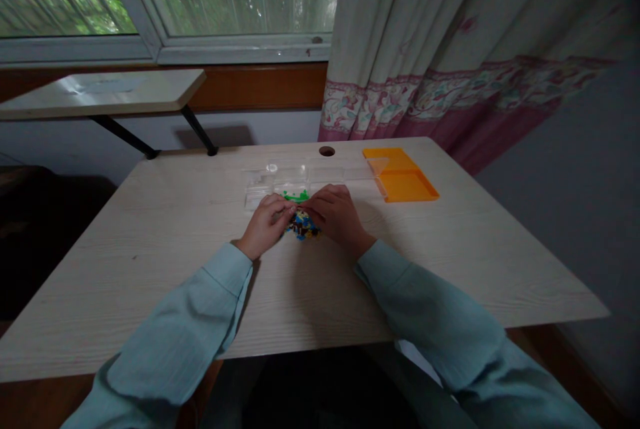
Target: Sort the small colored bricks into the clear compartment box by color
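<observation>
Nearest me, my sleeves [205, 315] cross the front edge of the pale table [165, 229]. Beyond the cuffs, my left hand [267, 225] and right hand [340, 217] meet above the pile of small pieces [303, 227], fingers bent and tips close together; I cannot tell whether a piece is pinched between them. The pile, blue, yellow, dark and pale, lies on the tabletop just under my fingers. I judge the pieces to be light, hard plastic, too small for a whole-hand grasp and quick to skitter, so a fingertip pinch on opposite edges suits them. Just past my fingertips, green pieces [298, 196] seem to lie in the clear compartment tray [326, 175]. Its thin walls look stiff but likely to crack; I'd hold it by the rim. Farther right, the orange tray [407, 182] looks light and easily lifted by its edges.
</observation>
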The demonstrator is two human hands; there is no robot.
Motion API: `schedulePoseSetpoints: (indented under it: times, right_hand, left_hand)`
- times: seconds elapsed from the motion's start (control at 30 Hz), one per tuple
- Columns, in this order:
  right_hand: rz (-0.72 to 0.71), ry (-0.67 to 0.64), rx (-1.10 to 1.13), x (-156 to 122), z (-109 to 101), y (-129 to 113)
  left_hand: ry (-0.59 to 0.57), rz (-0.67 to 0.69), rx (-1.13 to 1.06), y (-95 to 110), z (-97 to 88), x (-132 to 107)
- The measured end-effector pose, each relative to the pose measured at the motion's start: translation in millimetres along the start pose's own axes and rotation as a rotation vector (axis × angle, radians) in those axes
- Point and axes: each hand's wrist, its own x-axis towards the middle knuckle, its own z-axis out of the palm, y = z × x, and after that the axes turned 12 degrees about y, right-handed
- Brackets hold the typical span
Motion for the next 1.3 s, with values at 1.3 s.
schedulePoseSetpoints:
  times: [1.3]
  right_hand:
    - [0.301, 0.05, -0.267, -9, 7, 56]
  left_hand:
    - [-0.241, 0.235, 0.332, 7, -11.4, 2]
